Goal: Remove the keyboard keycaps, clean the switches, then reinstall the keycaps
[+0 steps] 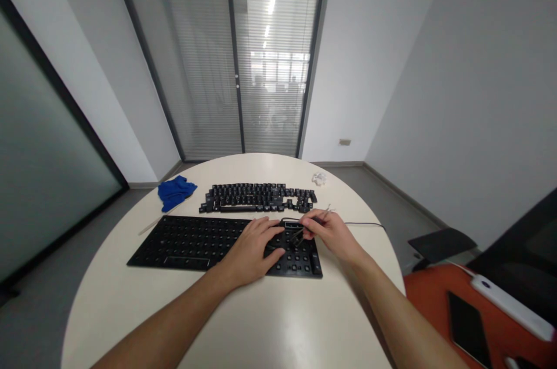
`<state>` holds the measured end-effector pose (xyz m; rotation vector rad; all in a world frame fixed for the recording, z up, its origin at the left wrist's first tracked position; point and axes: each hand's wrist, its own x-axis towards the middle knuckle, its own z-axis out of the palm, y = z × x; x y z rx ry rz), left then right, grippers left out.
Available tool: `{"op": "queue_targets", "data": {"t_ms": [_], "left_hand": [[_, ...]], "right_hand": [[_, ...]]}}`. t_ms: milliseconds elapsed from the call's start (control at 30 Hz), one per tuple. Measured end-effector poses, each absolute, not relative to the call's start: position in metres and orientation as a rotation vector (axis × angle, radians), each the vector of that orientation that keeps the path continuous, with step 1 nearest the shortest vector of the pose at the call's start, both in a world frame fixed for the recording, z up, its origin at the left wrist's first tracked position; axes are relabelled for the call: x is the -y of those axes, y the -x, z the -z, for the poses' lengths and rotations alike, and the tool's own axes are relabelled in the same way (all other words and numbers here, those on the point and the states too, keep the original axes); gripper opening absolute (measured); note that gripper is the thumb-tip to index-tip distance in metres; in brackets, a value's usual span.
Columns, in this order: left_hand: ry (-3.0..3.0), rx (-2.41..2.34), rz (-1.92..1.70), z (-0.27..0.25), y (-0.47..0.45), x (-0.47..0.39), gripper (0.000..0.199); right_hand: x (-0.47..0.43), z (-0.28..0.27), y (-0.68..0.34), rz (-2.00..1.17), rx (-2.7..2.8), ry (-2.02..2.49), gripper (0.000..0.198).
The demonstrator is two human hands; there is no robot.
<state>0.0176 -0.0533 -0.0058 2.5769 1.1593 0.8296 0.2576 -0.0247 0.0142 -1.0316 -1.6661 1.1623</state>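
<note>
A black keyboard [187, 241] lies across the table, most of its keycaps off and bare key sockets showing. My left hand [255, 247] rests on its right half, fingers spread, thumb pointing right. Over the number pad, my right hand [324, 232] pinches a wire keycap puller [297, 235]. The puller's thin wire prongs reach down to the keys, and its other end sticks out above my fingers. Whether the prongs grip a key cannot be made out. Beyond the keyboard, loose black keycaps [248, 195] are laid out in keyboard order.
A blue cloth [174, 192] lies at the left, with a thin pale stick [152, 225] beside it. Crumpled white tissue [319, 178] sits at the back right. A black cable [363, 224] runs rightward. An orange chair [429, 290] holds a phone [467, 328] and a white power strip [509, 305].
</note>
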Motion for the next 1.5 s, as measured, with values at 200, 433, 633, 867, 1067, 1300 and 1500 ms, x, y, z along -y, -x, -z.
{"op": "queue_targets", "data": {"t_ms": [200,433,633,867,1067,1300,1500], "left_hand": [[-2.292,-1.157,-1.01,0.005,-0.024,0.051,0.023],[-2.032,-1.156,-1.072,0.003,-0.026,0.051,0.019],[-2.035,-1.178,-1.054,0.001,-0.027,0.053,0.015],[-2.233,-1.269,-0.974,0.003,-0.026,0.053,0.02],[-2.185,-1.223,-0.998,0.004,-0.029,0.054,0.026],[-1.89,-1.097,-1.054,0.002,-0.026,0.047,0.025],[-1.564,-1.038,-1.156,0.004,-0.024,0.038,0.023]], "right_hand": [[0.026,-0.01,-0.246,-1.163,1.651,0.958,0.035],[0.03,-0.006,-0.242,-1.077,1.752,0.953,0.027],[0.031,-0.008,-0.241,-1.067,1.786,0.902,0.021],[0.031,-0.006,-0.237,-1.113,1.773,0.866,0.02],[0.03,-0.004,-0.235,-1.135,1.772,0.867,0.021],[0.03,-0.002,-0.238,-1.184,1.855,0.853,0.022],[0.034,-0.008,-0.24,-0.995,1.896,0.878,0.027]]}}
